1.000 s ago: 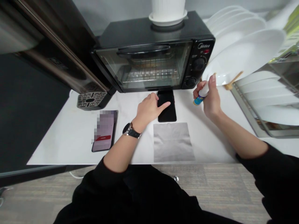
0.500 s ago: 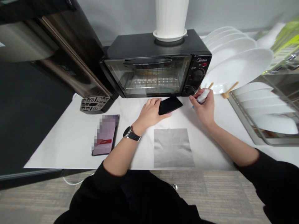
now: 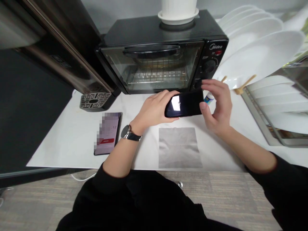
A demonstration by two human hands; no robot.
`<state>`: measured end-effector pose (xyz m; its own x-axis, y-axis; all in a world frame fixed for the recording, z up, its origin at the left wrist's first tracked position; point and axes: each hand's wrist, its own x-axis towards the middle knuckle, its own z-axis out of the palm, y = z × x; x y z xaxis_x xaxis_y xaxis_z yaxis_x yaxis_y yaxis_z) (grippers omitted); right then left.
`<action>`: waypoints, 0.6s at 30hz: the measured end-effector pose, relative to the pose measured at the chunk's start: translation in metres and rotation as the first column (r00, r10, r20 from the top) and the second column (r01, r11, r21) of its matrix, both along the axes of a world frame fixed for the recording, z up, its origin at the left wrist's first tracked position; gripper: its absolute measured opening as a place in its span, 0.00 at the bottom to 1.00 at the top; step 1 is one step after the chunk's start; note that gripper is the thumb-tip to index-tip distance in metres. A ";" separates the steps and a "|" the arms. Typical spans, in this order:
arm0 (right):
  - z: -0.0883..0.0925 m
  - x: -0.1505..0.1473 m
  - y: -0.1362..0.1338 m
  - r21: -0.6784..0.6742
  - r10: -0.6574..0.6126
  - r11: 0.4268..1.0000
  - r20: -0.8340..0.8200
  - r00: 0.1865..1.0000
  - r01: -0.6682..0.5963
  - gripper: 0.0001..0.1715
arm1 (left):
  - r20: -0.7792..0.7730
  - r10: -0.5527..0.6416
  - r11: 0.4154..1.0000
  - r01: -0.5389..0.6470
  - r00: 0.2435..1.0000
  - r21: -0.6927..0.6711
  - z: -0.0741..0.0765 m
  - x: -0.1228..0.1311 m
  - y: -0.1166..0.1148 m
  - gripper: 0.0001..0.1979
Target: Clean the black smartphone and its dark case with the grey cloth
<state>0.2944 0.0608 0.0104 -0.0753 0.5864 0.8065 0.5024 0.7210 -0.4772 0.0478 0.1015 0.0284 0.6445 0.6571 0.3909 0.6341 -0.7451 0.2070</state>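
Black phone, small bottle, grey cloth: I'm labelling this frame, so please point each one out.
black phone (image 3: 185,104), head view, on its dark screen.
small bottle (image 3: 209,98), head view, on its blue-labelled end.
grey cloth (image 3: 179,147), head view, on its middle.

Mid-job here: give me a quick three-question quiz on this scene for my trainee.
1. True or false: the black phone lies flat on the counter.
2. What lies on the counter nearest the person? A) a plate B) grey cloth C) a sponge
3. What small thing is tucked in the right hand?
Key: 1 false, the left hand and right hand hold it raised; 2 B; 3 small bottle.
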 end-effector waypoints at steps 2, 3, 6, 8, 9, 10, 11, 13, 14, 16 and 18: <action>0.002 -0.003 0.000 -0.173 0.039 0.983 -0.106 0.994 -0.057 0.24 | -0.035 -0.025 0.998 0.027 0.999 0.058 0.004 -0.001 -0.004 0.42; 0.001 -0.004 0.000 -0.250 0.038 0.965 -0.169 0.985 -0.081 0.22 | -0.045 -0.033 0.995 0.037 0.998 0.089 0.005 -0.002 -0.005 0.42; -0.002 -0.004 0.004 -0.460 0.032 0.858 -0.394 0.919 -0.227 0.23 | -0.066 -0.032 0.982 0.043 0.997 0.182 0.004 -0.003 -0.006 0.43; -0.005 -0.004 0.007 -0.540 0.027 0.752 -0.549 0.835 -0.379 0.30 | -0.089 -0.016 0.972 0.036 0.996 0.234 0.004 -0.003 -0.006 0.42; -0.005 -0.004 0.008 -0.554 0.021 0.708 -0.604 0.797 -0.439 0.31 | -0.101 -0.010 0.966 0.036 0.995 0.257 0.004 -0.004 -0.005 0.42; -0.005 -0.004 0.009 -0.561 0.013 0.677 -0.638 0.770 -0.476 0.32 | -0.110 -0.008 0.959 0.038 0.994 0.280 0.004 -0.004 -0.006 0.41; -0.004 -0.004 0.009 -0.565 0.005 0.661 -0.655 0.755 -0.494 0.31 | -0.115 -0.010 0.952 0.045 0.993 0.303 0.005 -0.004 -0.006 0.41; -0.002 -0.005 0.009 -0.566 -0.006 0.633 -0.685 0.729 -0.527 0.28 | -0.117 -0.017 0.937 0.056 0.993 0.344 0.006 -0.003 -0.007 0.41; -0.001 -0.004 0.009 -0.568 -0.011 0.618 -0.698 0.716 -0.544 0.27 | -0.118 -0.019 0.931 0.061 0.993 0.361 0.006 -0.003 -0.008 0.42; 0.001 -0.004 0.008 -0.577 -0.017 0.591 -0.707 0.707 -0.564 0.26 | -0.127 -0.020 0.921 0.068 0.992 0.383 0.007 -0.003 -0.009 0.42; 0.002 -0.002 0.009 -0.592 -0.012 0.575 -0.696 0.718 -0.565 0.25 | -0.140 -0.015 0.921 0.068 0.990 0.384 0.008 -0.004 -0.009 0.41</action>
